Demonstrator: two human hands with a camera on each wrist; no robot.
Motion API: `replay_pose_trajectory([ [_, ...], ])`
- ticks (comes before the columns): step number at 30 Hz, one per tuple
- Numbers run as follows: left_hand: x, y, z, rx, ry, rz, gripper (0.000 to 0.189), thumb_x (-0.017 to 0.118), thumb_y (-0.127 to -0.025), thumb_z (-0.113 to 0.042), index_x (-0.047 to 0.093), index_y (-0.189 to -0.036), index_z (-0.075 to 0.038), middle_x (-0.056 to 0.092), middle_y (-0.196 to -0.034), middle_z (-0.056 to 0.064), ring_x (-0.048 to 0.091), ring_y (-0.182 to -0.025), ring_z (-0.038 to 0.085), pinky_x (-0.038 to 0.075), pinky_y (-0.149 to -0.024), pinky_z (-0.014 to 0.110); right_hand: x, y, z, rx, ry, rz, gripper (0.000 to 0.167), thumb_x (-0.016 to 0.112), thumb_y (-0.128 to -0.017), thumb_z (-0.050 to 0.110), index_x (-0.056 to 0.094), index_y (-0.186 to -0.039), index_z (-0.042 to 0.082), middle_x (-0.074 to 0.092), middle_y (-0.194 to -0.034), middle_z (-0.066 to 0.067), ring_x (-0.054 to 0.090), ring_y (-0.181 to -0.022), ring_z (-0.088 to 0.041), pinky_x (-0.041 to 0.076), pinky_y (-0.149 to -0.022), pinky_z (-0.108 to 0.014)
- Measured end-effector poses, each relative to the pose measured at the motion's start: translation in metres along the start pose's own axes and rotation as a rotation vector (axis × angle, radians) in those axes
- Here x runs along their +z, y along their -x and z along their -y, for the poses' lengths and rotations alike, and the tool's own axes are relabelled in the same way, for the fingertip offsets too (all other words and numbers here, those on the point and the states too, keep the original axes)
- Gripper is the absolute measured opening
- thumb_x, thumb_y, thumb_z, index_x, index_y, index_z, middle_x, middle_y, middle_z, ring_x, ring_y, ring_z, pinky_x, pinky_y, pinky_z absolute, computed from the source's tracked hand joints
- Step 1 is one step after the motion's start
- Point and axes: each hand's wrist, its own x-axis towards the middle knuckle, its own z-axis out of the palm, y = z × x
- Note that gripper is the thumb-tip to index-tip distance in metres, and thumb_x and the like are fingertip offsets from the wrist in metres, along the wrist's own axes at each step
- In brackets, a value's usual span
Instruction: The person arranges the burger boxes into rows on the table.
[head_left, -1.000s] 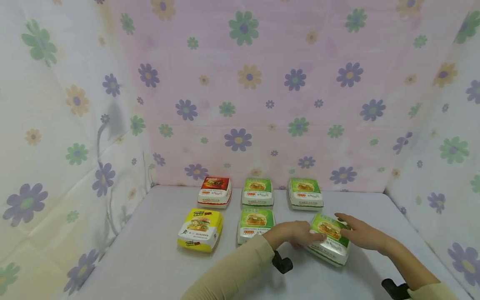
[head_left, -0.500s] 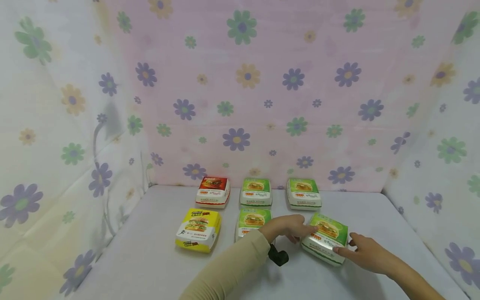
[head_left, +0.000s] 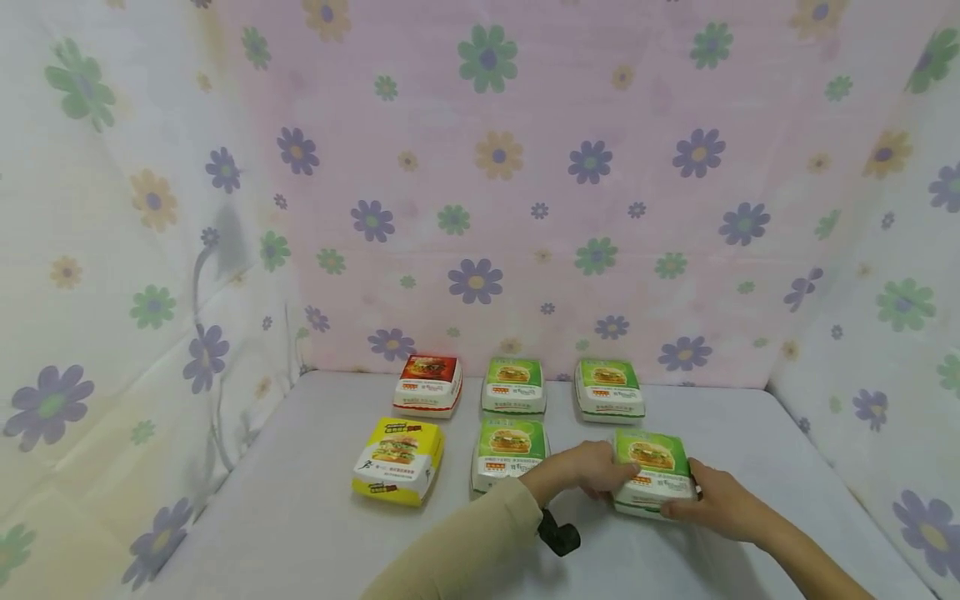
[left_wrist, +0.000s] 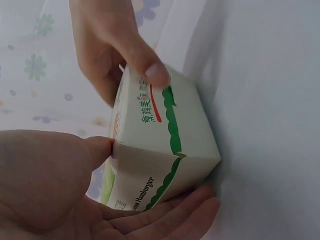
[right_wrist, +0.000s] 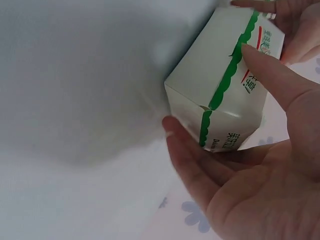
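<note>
A green-and-white burger box (head_left: 651, 468) with a burger picture on its lid sits at the front right of the table. My left hand (head_left: 592, 468) holds its left side, thumb at the lid edge. In the left wrist view the fingers (left_wrist: 170, 220) of that hand lie along the side, near the bottom. On the opposite side my right hand (head_left: 726, 503) holds the same box. The right wrist view has its thumb (right_wrist: 272, 70) pressing the front face, with the other fingers along the side wall. Left of my left hand stands another green burger box (head_left: 510, 450), its lower right corner hidden.
Behind are a red burger box (head_left: 429, 385), a green burger box (head_left: 514, 385) and another green burger box (head_left: 610, 389) in a row. A yellow burger box (head_left: 400, 460) stands front left. Flowered cloth (head_left: 540, 167) walls the white table (head_left: 300, 517) at the back and sides.
The held box has turned from slanted to nearly square with the others. My right hand first drew off the lid toward its right side, then came back against the box.
</note>
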Motion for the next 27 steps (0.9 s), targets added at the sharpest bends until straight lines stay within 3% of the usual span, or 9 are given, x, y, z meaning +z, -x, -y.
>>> replay_pose_trajectory([
  [5,0.006,0.006,-0.001,-0.010,-0.003,-0.033,0.043,0.057,-0.104,-0.044,0.068,-0.093,-0.004,0.062,-0.076,0.005,0.063,-0.064,0.019,0.058,-0.061,0.032,-0.003,-0.005,-0.005,-0.045,0.056,-0.005,0.098,0.082,-0.086,0.034,0.030,-0.139,-0.029,0.053,-0.133,-0.042,0.057,-0.121,-0.048,0.051,-0.095,-0.059],
  [12,0.007,0.010,0.003,-0.017,0.005,-0.049,0.045,0.056,-0.104,-0.046,0.068,-0.090,-0.005,0.064,-0.076,0.006,0.060,-0.062,0.019,0.053,-0.059,0.031,-0.002,-0.008,-0.003,-0.048,0.065,0.004,0.098,0.083,-0.086,0.034,0.030,-0.139,-0.030,0.051,-0.134,-0.043,0.055,-0.122,-0.052,0.050,-0.096,-0.062],
  [20,0.000,0.011,0.007,-0.020,-0.003,-0.067,0.045,0.055,-0.105,-0.045,0.070,-0.091,-0.005,0.065,-0.074,0.006,0.059,-0.065,0.019,0.045,-0.059,0.030,0.001,-0.016,0.001,-0.076,0.048,-0.013,0.094,0.084,-0.084,0.032,0.035,-0.139,-0.027,0.061,-0.127,-0.033,0.061,-0.112,-0.037,0.053,-0.091,-0.055],
  [27,-0.006,0.013,0.008,-0.031,-0.012,-0.081,0.043,0.055,-0.105,-0.043,0.070,-0.097,-0.003,0.065,-0.076,0.006,0.063,-0.069,0.021,0.045,-0.060,0.029,0.003,-0.022,0.006,-0.062,0.022,0.006,0.091,0.084,-0.084,0.033,0.038,-0.139,-0.023,0.062,-0.126,-0.028,0.060,-0.112,-0.034,0.052,-0.091,-0.054],
])
